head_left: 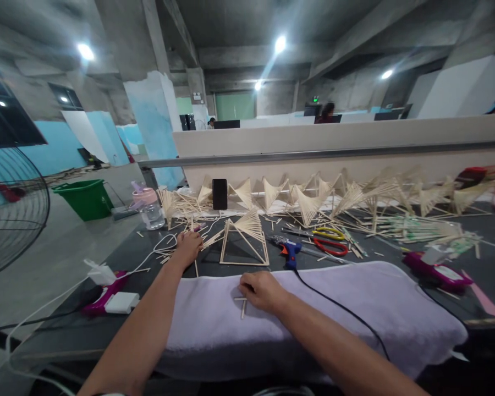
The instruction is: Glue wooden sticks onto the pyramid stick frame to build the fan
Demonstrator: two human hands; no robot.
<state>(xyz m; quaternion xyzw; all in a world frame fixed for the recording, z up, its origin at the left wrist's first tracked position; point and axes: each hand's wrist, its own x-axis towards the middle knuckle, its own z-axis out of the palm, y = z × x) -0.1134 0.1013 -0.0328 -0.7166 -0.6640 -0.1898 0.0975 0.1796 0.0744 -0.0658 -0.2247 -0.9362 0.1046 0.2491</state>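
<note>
My left hand point(190, 247) reaches into loose thin wooden sticks point(213, 240) on the left of the table. Its fingers are curled down, and what they grip is hidden. Over the lilac towel point(334, 297), my right hand point(262, 290) is closed, thumb against fingers. Short wooden sticks point(243, 309) in a T shape poke out beneath it. Just beyond the towel, between my hands, stands a stick frame point(244, 264) with a twisted fan of sticks rising from its back. A blue glue gun point(291, 253) lies to the right of the frame.
Scissors with red point(330, 247) and yellow handles lie behind the glue gun. Several finished stick models point(309, 203) line the back, beside a black phone point(219, 194). A water bottle point(150, 209), power strips point(107, 294) and cables occupy the left; a fan point(14, 203) stands beyond.
</note>
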